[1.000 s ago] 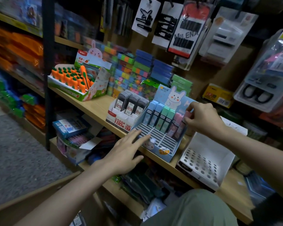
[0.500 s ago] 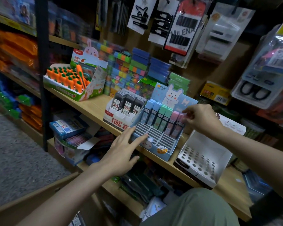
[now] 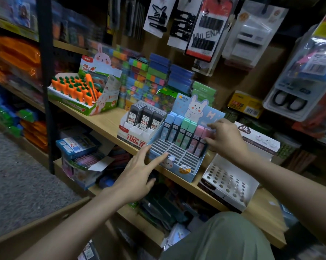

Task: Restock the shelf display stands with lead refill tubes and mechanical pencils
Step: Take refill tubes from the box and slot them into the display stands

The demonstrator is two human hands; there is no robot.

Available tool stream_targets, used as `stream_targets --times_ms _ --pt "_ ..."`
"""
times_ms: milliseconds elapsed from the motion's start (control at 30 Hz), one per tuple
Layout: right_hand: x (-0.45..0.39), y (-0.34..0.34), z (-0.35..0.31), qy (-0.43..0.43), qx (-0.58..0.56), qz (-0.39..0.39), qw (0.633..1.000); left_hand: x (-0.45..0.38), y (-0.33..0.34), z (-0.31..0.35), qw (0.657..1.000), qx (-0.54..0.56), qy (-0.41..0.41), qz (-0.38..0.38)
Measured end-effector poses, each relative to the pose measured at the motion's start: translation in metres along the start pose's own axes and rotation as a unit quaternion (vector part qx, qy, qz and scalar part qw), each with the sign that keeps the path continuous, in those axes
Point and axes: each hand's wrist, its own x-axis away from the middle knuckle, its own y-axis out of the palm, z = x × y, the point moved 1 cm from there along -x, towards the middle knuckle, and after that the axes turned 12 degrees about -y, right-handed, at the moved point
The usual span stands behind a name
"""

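A blue bunny display stand (image 3: pixel 179 162) sits on the wooden shelf (image 3: pixel 105 121), its back row filled with blue, green and pink lead refill tubes (image 3: pixel 184 134). My right hand (image 3: pixel 224 136) pinches the rightmost pink tube (image 3: pixel 202 139) in that row. My left hand (image 3: pixel 139 175) lies flat with straight fingers against the stand's front left corner. Left of it a white stand holds dark lead refill tubes (image 3: pixel 145 117). An empty white perforated pencil stand (image 3: pixel 227 182) is at the right.
A carrot-themed display box (image 3: pixel 83 92) stands at the shelf's left. Stacked colourful boxes (image 3: pixel 154 79) fill the back. Hair-clip cards (image 3: pixel 179 19) and scissors packs (image 3: pixel 297 91) hang above. Lower shelves hold boxes (image 3: pixel 77 145). Grey carpet (image 3: pixel 17 181) lies at the left.
My right hand has slid slightly down along the pink tubes at the stand's right. My left hand stays pressed to the stand's front. The camera shifted a little.
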Motion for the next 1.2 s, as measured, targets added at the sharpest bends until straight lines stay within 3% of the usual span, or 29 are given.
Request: stream_targets --times_ms 200,267,333,433,533,700,833,933,1033,1200 --pt "0.029 0.001 -0.061 -0.065 -0.165 0.086 0.980 0.028 -0.007 -0.010 0.997 0.073 0.030 0.011" --pt "0.043 0.015 -0.097 -0.091 -0.240 0.053 0.965 0.044 -0.005 -0.023 0.991 0.122 -0.037 -0.025" --pt "0.057 0.036 -0.134 -0.124 -0.306 -0.044 0.943 0.069 0.003 -0.042 0.971 0.176 -0.143 -0.076" --pt "0.088 0.081 -0.187 -0.181 -0.325 -0.255 0.892 0.122 0.021 -0.081 0.907 0.250 -0.312 -0.135" --pt "0.133 0.142 -0.229 -0.160 -0.327 -0.384 0.849 0.189 0.048 -0.122 0.834 0.255 -0.472 -0.134" --pt "0.205 0.232 -0.274 -0.096 -0.321 -0.503 0.797 0.272 0.099 -0.158 0.720 0.281 -0.633 -0.049" --pt "0.239 0.282 -0.286 -0.071 -0.250 -0.527 0.809 0.299 0.145 -0.155 0.640 0.326 -0.696 0.021" --pt "0.261 0.305 -0.283 -0.052 -0.190 -0.562 0.804 0.305 0.173 -0.150 0.622 0.322 -0.713 0.023" --pt "0.276 0.320 -0.283 -0.075 -0.130 -0.580 0.801 0.305 0.190 -0.151 0.626 0.316 -0.713 -0.002" --pt "0.279 0.340 -0.285 -0.103 -0.179 -0.514 0.832 0.302 0.207 -0.155 0.637 0.323 -0.699 -0.012"
